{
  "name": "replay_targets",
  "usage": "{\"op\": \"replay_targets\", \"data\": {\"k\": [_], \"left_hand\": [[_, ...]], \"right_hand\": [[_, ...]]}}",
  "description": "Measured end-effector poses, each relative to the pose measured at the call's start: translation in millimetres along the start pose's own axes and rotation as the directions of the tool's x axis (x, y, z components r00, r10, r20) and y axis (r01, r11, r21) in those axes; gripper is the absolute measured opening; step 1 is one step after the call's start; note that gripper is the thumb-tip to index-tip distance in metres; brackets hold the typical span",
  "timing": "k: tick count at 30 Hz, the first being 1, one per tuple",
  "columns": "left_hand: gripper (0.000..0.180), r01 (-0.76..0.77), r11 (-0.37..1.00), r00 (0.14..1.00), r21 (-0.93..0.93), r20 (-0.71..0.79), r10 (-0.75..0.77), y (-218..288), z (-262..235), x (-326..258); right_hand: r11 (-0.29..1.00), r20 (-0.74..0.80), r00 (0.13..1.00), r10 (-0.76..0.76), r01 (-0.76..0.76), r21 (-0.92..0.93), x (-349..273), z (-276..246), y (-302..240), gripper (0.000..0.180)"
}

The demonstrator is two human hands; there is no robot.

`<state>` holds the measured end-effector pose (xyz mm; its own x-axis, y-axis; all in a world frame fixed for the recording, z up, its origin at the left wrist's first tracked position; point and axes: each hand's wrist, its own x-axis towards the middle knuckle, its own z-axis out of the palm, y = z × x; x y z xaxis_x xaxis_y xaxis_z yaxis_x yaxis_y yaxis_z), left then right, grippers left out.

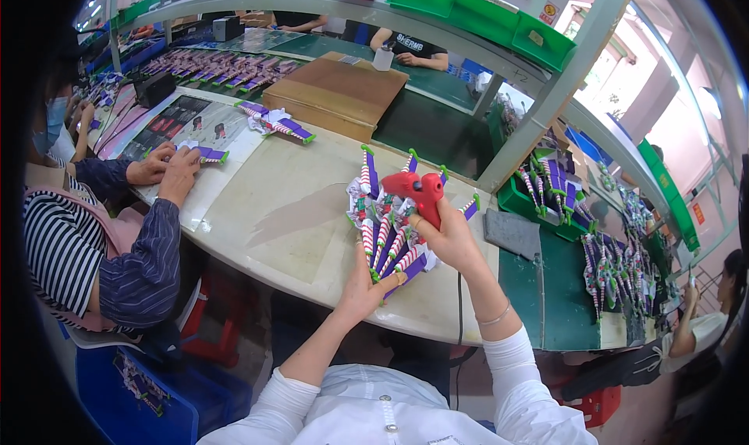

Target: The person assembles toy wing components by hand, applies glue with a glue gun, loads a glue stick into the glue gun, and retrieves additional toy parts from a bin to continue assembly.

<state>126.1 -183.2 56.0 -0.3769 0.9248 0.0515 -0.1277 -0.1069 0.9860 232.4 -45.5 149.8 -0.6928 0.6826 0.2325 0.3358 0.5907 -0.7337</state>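
Note:
In my right hand (451, 242) is a red glue gun (426, 199), its nozzle end pointing left above a cluster of winged toy parts (382, 238). These parts have purple wings, red-and-white striped edges, green tips and white middles, and lie side by side on the pale tabletop (304, 250). My left hand (360, 290) grips the near end of the cluster, thumb on the right and fingers on the left. The glue gun partly covers the parts behind it. A dark cord (459, 312) hangs down below my right hand.
To my left a co-worker's hands (178, 168) handle a similar part, with another winged part (275, 122) farther off. A cardboard box (335, 94) stands behind. On the right are a grey pad (512, 234), a green bin (519, 199) of parts and a slanted metal post (558, 78).

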Motion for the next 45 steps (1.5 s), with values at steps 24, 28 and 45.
{"op": "replay_targets", "data": {"k": [24, 28, 45], "left_hand": [[0.085, 0.000, 1.000, 1.000, 0.014, 0.018, -0.001, -8, -2, 3], [0.086, 0.005, 1.000, 1.000, 0.022, 0.004, -0.005, -9, -2, 3], [0.070, 0.011, 1.000, 1.000, -0.012, -0.009, -0.011, -4, 1, 1]], "right_hand": [[1.000, 0.259, 0.966, 0.009, -0.009, -0.003, -2, 1, -10, 0.046], [0.999, 0.231, 0.973, 0.014, -0.007, -0.033, 3, 1, -12, 0.048], [0.965, 0.171, 0.973, 0.155, -0.186, 0.183, 29, 21, -7, 0.037]]}}
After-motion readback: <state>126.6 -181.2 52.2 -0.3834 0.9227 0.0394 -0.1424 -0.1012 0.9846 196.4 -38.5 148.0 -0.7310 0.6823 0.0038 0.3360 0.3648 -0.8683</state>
